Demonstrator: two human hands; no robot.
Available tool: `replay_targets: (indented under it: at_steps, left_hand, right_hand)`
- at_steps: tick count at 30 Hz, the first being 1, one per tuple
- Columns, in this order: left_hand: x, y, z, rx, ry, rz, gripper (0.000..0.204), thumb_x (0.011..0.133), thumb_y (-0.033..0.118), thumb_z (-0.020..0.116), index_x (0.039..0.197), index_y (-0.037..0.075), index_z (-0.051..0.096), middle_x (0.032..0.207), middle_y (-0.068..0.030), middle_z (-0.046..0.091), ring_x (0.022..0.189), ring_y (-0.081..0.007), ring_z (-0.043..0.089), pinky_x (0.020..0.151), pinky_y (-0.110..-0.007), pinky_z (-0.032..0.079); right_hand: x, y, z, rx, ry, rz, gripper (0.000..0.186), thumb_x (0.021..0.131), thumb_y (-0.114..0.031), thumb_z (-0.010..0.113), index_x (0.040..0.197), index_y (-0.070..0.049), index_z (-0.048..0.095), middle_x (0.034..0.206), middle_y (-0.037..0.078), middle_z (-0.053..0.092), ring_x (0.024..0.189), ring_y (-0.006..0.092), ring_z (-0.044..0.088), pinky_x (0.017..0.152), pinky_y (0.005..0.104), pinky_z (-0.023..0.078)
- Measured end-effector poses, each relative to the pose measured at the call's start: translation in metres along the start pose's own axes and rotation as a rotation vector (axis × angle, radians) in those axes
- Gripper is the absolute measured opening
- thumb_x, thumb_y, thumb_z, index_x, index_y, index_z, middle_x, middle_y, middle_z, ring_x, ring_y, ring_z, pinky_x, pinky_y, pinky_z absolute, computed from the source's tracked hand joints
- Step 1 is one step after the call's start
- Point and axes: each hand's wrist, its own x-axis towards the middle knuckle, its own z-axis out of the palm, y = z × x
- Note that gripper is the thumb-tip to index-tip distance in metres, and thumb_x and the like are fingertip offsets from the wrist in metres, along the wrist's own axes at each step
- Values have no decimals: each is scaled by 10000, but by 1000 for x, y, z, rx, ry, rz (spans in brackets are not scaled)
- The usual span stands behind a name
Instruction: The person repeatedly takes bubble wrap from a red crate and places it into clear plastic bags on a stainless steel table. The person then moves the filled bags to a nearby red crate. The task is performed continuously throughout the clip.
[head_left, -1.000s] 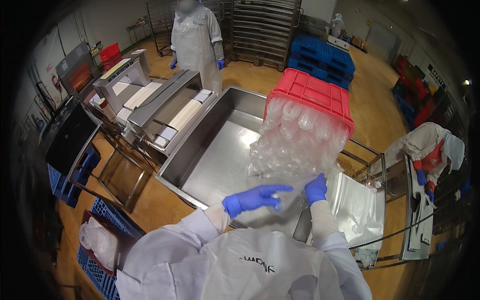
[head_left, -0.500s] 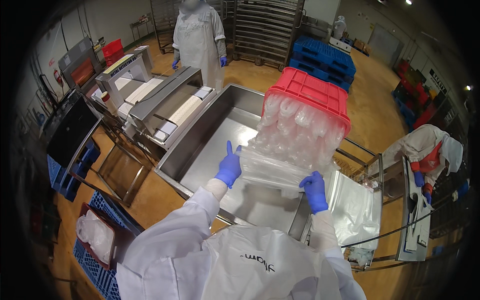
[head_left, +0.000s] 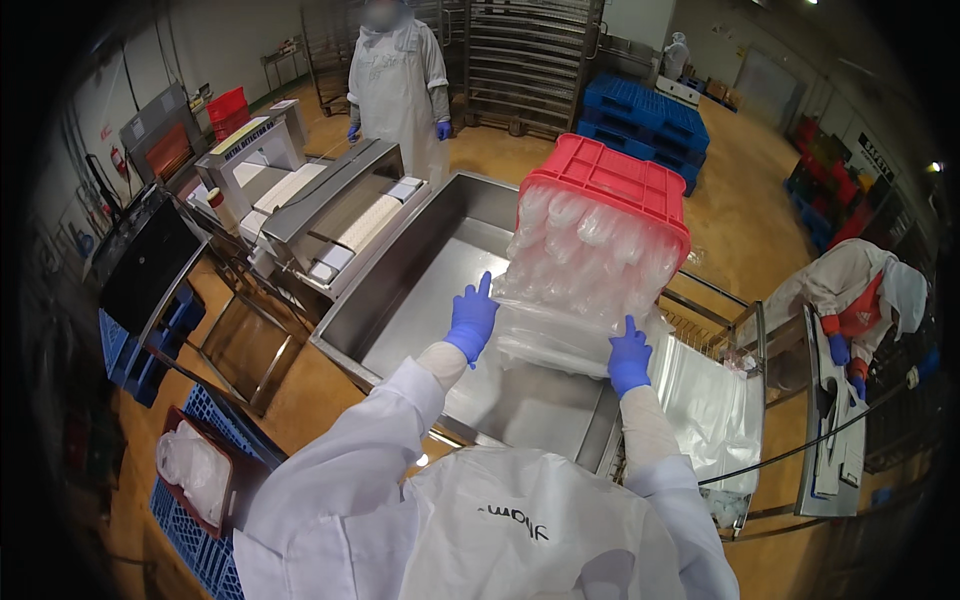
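A red crate [head_left: 610,185] rests tipped on its side on a stainless steel tub [head_left: 385,300]. Many clear plastic bundles [head_left: 585,235] are stacked at its open side. Below them a clear plastic bag [head_left: 550,335] stretches sideways between my two gloved hands, close against the stack. At the bag's left end my left hand [head_left: 472,320] grips it, index finger pointing away from me. My right hand [head_left: 629,360] holds the right end, its index finger also raised. The fingertips on the plastic are partly hidden. Both hands wear blue gloves.
Flat clear plastic sheets [head_left: 705,410] lie on a stand to the right. A metal detector conveyor [head_left: 345,215] stands at the left. One person [head_left: 395,85] faces me beyond the tub; another person [head_left: 860,300] bends over at the right. Blue pallets [head_left: 645,115] sit behind the crate.
Both hands have moved slightly, carrying the bag closer against the bundles under the crate. My right index finger now points up. The view has shifted a little.
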Motion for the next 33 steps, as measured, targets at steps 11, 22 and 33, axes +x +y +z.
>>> replay_targets:
  at_steps: [11, 22, 33]
  left_hand:
    - [-9, 13, -4, -302, -41, -2, 263, 705, 38, 524, 940, 117, 611, 1007, -87, 557, 859, -279, 584, 698, -375, 474]
    - [-50, 82, -44, -310, 476, 71, 602, 716, -11, 509, 1296, 1, 348, 1365, -171, 306, 1255, -345, 273, 1020, -399, 223]
    - [-49, 93, -28, -235, 267, -63, 129, 645, 27, 606, 727, 111, 660, 1094, -54, 550, 842, -279, 536, 691, -351, 454]
  right_hand:
    - [9, 39, 18, 481, 230, 226, 172, 663, -46, 562, 800, -74, 662, 1032, 62, 536, 922, 291, 521, 777, 372, 412]
    - [-31, 70, -8, 560, 643, 53, 184, 602, 23, 530, 765, -30, 597, 845, 84, 567, 782, 273, 536, 678, 355, 454]
    - [-34, 107, 0, 526, 556, 224, 129, 685, -29, 558, 805, -32, 605, 963, 128, 559, 911, 292, 532, 762, 342, 447]
